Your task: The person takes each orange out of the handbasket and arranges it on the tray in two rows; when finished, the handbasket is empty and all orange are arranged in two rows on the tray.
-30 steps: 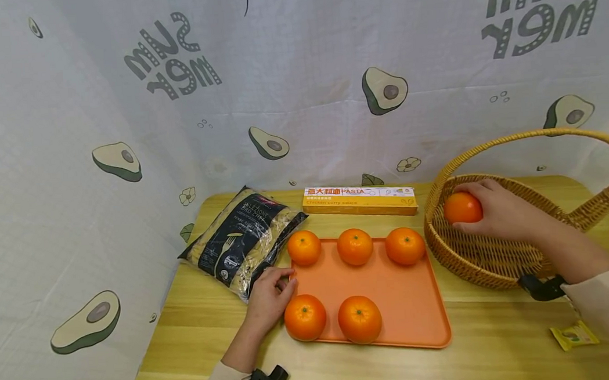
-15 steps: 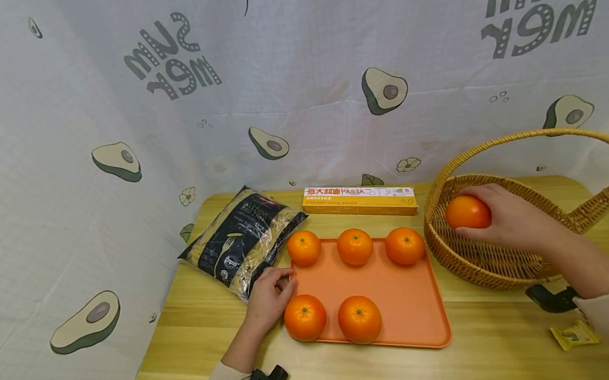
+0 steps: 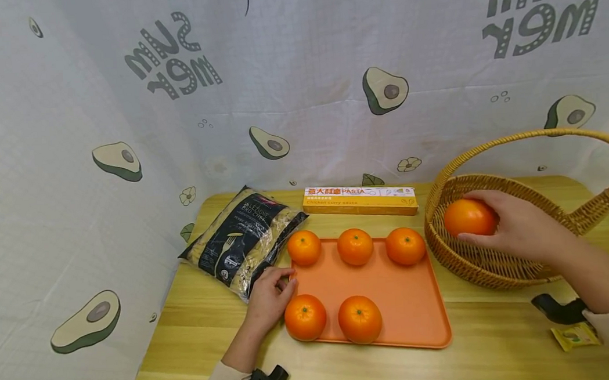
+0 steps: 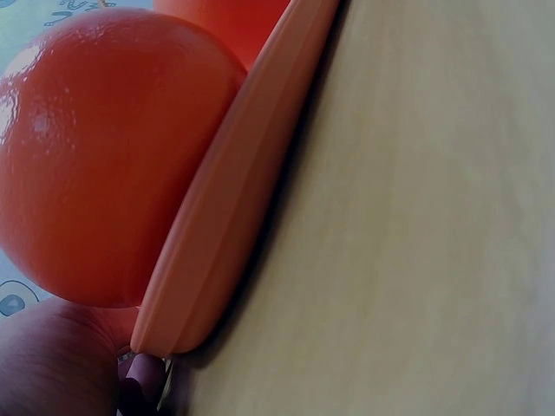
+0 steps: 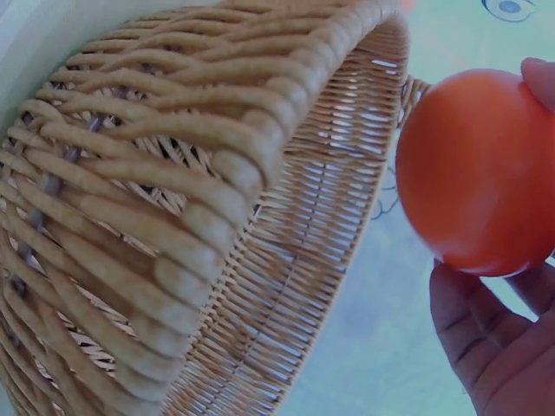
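My right hand [image 3: 516,226] grips an orange [image 3: 468,217] above the wicker basket [image 3: 489,263]; the right wrist view shows the same orange [image 5: 477,169] beside the basket's woven rim [image 5: 199,165]. An orange tray [image 3: 395,300] lies at the table's middle with several oranges on it, three [image 3: 355,246] along the back and two [image 3: 359,318] at the front. My left hand [image 3: 270,296] rests at the tray's left edge, its curled fingers touching the rim next to the front-left orange [image 3: 305,316]. The left wrist view shows that orange [image 4: 104,156] and the tray rim [image 4: 234,199] close up.
A dark bag of pasta [image 3: 242,238] lies at the left of the tray. A yellow pasta box [image 3: 360,200] lies behind it. A small yellow packet [image 3: 575,336] sits near the front right. An avocado-print cloth hangs behind and at the left.
My right hand has drawn the orange slightly toward me and down over the basket. The left hand and the tray have not moved.
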A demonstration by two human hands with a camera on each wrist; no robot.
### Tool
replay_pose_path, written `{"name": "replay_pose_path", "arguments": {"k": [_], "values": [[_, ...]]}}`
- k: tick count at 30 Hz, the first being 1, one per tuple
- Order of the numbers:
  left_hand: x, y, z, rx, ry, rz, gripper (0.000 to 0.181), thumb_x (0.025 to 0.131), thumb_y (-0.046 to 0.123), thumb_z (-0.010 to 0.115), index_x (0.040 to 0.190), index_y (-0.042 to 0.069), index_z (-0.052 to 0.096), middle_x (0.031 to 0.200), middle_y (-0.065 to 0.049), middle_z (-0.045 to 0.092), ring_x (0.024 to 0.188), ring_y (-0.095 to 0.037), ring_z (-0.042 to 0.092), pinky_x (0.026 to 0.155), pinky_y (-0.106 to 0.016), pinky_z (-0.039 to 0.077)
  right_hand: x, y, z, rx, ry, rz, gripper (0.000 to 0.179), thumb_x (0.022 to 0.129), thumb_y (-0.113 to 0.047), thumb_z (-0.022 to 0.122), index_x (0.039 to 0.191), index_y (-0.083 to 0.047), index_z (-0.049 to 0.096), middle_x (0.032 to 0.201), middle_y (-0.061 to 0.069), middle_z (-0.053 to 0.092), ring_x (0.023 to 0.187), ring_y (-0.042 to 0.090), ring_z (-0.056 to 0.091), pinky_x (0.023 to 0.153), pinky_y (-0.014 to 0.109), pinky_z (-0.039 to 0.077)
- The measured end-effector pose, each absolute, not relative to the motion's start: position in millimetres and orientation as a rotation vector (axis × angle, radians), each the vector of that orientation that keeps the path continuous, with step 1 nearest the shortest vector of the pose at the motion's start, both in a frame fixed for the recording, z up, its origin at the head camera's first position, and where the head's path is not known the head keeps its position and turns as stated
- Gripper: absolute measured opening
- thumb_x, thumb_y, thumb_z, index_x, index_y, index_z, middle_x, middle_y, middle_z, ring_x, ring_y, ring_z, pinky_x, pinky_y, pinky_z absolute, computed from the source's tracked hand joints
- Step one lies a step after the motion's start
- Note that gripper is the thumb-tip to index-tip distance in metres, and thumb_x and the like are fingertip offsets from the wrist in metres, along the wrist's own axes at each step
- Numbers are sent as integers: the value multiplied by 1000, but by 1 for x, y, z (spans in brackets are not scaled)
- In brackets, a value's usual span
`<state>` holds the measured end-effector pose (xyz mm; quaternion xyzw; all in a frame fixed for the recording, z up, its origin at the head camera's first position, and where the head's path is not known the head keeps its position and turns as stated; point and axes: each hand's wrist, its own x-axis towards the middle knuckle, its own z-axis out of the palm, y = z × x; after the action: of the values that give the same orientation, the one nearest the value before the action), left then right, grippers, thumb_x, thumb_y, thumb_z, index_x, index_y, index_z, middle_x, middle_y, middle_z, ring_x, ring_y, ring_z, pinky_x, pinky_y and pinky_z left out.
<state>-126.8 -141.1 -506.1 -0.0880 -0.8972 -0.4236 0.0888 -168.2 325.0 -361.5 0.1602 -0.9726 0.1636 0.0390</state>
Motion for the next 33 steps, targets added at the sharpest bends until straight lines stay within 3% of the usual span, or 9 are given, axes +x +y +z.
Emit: {"name": "replay_pose_path", "arguments": {"k": [7, 15, 22, 33], "values": [[-127, -141, -506, -248, -2683, -1280, 19, 92, 15, 76, 110, 10, 77, 96, -2, 65, 72, -4, 55, 66, -20, 50, -159, 322, -361, 524, -2897, 565, 79, 73, -34, 93, 133, 1, 55, 124, 25, 59, 96, 39, 63, 71, 50, 54], [-127, -142, -506, -254, -2680, -1278, 19, 92, 15, 76, 111, 11, 77, 96, -2, 65, 72, -4, 55, 66, -20, 50, -151, 314, -362, 550, -2845, 648, 85, 69, -21, 95, 138, -2, 50, 127, 26, 47, 99, 44, 59, 75, 67, 54], [-127, -141, -505, -252, -2673, -1293, 19, 91, 14, 76, 110, 10, 77, 96, -3, 65, 72, -4, 56, 66, -20, 50, -146, 306, -366, 509, -2862, 669, 89, 69, -23, 94, 142, -3, 48, 125, 27, 41, 97, 45, 58, 75, 67, 54], [-126, -141, -504, -256, -2676, -1296, 20, 92, 14, 75, 111, 10, 77, 96, -3, 65, 72, -5, 56, 66, -20, 50, -141, 295, -370, 557, -2819, 655, 82, 65, -31, 97, 133, -9, 57, 122, 19, 45, 96, 39, 60, 72, 60, 54]]}}
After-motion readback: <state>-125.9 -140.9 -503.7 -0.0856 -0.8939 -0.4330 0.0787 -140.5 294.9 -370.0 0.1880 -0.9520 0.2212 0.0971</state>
